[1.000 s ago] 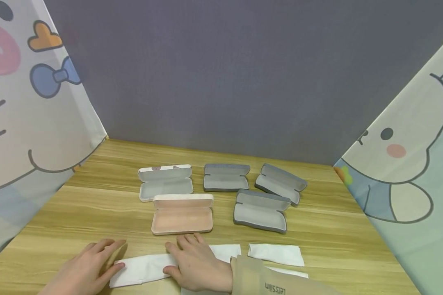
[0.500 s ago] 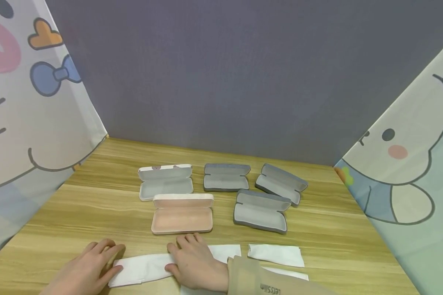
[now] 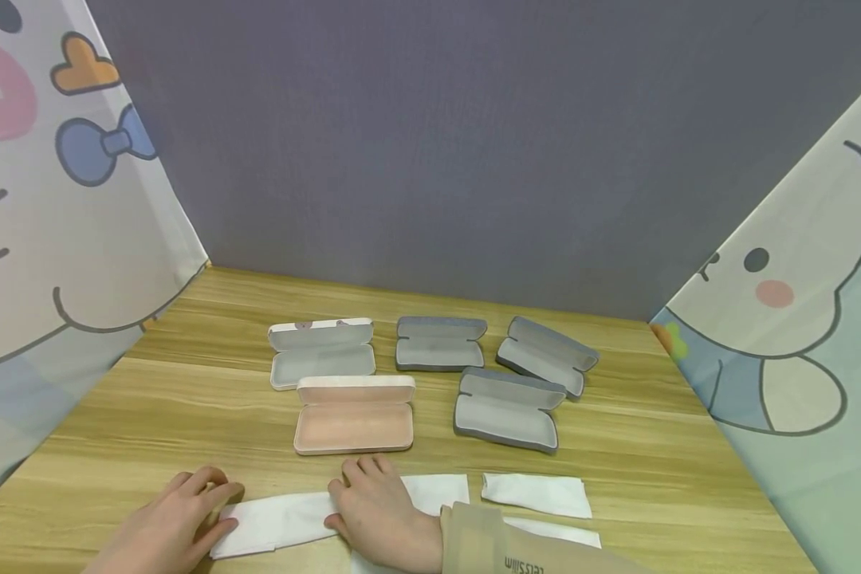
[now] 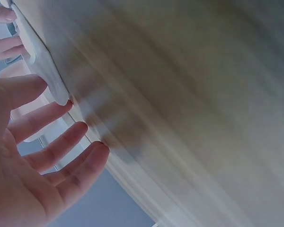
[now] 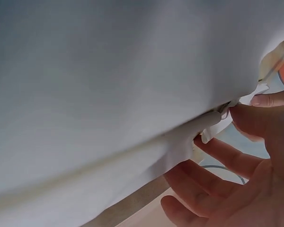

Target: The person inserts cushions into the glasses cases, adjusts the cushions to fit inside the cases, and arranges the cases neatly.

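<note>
A long folded white cloth (image 3: pixel 287 522) lies flat near the front of the table. My left hand (image 3: pixel 179 518) pinches its left end, the thumb on the near side and the index finger at the far corner; the other fingers fan out in the left wrist view. Farther along the strip, my right hand (image 3: pixel 380 506) grips the cloth between thumb and fingers, hiding part of it. In the right wrist view the cloth's edge bunches at the thumb (image 5: pixel 248 118). A wider white cloth (image 3: pixel 438 490) shows beyond and below my right hand.
A small folded white cloth (image 3: pixel 538 494) lies to the right, another white cloth (image 3: pixel 560 532) partly under my sleeve. Behind them stand open glasses cases: a pink-lined one (image 3: pixel 355 426), a white one (image 3: pixel 323 363) and several grey ones (image 3: pixel 505 414). A grey panel (image 3: pixel 430 159) closes off the back.
Both hands keep their hold on the cloth with barely any movement. The right hand has shifted very slightly; the cases and other cloths stay put.
</note>
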`<state>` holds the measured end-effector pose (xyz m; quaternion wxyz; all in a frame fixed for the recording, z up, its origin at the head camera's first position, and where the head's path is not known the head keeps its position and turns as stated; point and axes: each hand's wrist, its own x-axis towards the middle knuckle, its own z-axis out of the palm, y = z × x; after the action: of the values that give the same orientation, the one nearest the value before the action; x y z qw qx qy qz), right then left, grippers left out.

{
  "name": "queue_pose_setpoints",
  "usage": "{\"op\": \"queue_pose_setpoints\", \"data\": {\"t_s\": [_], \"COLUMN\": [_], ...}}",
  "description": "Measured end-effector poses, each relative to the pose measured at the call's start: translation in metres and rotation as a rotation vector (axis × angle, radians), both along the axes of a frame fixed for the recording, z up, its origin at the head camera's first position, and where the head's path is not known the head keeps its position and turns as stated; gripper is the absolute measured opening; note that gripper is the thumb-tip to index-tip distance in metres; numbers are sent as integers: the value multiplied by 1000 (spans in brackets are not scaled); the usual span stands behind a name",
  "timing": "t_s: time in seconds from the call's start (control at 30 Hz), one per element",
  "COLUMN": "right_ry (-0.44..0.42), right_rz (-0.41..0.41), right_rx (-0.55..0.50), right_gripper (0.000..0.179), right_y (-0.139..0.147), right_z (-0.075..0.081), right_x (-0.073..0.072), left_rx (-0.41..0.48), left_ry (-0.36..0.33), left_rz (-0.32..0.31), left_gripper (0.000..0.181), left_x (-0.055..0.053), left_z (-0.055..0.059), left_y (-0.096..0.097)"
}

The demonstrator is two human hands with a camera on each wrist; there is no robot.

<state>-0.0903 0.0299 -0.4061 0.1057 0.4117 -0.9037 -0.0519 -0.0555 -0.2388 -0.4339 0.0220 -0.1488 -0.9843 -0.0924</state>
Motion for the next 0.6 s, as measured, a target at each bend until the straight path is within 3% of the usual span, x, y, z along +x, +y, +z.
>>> {"op": "queue_pose_setpoints", "data": {"t_s": [0.17,0.4,0.6], "right_ry": [-10,-28,-66], "right_rz": [15,46,50], "right_rx": [-3,-36,-45], "right_gripper": [22,18,13], "right_y": [0,0,0], "right_z": [2,4,4], "right_x": [1,-1,-2], "left_rx": [32,37,54], "left_ry": [25,-41,-44], "left_rz": [-47,-12,-33], "left_gripper": [23,17,16], "left_x": [0,-3,-3], "left_z": [-1,2,2], "left_y": [-2,0,-1]}}
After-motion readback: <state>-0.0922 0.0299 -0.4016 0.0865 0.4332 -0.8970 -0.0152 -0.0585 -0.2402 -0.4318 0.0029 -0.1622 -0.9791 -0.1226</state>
